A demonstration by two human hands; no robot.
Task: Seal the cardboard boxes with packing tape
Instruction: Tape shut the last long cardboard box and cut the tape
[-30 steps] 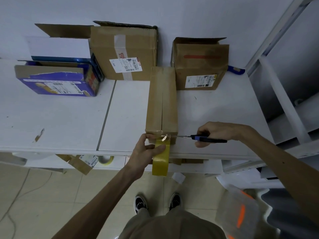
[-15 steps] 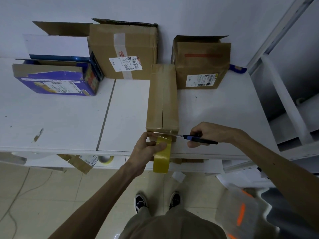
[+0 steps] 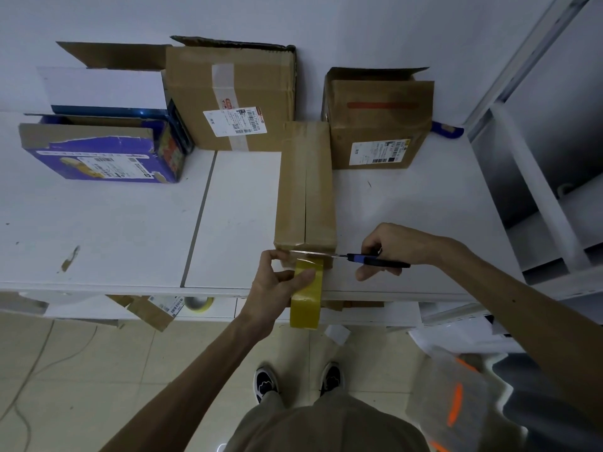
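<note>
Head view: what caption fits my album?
Scissors in right hand cut tape at the long box; left hand holds the roll.

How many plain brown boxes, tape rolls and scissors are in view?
Plain brown boxes: 3 (long box, taped back box, right box)
Tape rolls: 2 (held roll, shelf roll)
Scissors: 1
Total: 6
</note>
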